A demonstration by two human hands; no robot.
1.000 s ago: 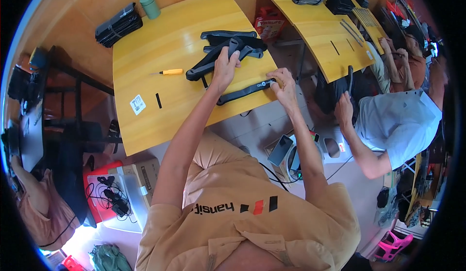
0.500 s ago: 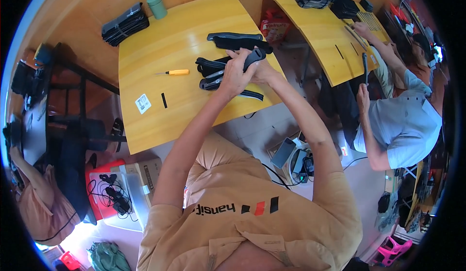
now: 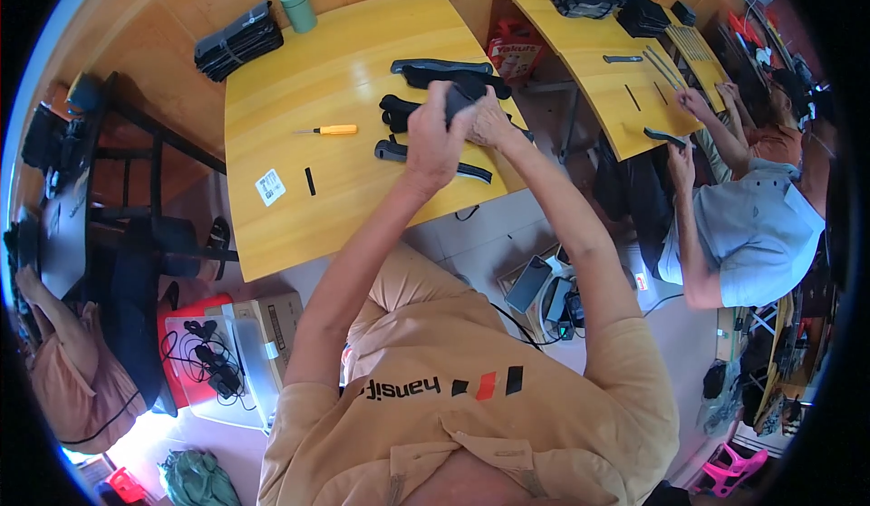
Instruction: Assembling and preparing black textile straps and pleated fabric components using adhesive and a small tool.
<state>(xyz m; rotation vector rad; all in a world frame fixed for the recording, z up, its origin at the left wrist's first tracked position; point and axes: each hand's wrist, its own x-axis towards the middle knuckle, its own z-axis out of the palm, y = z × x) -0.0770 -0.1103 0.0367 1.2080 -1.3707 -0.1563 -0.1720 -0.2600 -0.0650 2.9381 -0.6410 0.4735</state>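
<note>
From the wearer's head, close above the chest [image 3: 489, 415], one wide fisheye view faces down, the bench [image 3: 344, 180] beyond.

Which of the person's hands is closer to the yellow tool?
Left. The left hand is to the right of the yellow tool; the right hand is farther right.

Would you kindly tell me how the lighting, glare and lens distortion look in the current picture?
In the head view, the far edge of the yellow table bows and black closes in around the rim; in that view, too, the floor at lower left is washed out to white, and the dark item in the left hand shows little detail.
</note>
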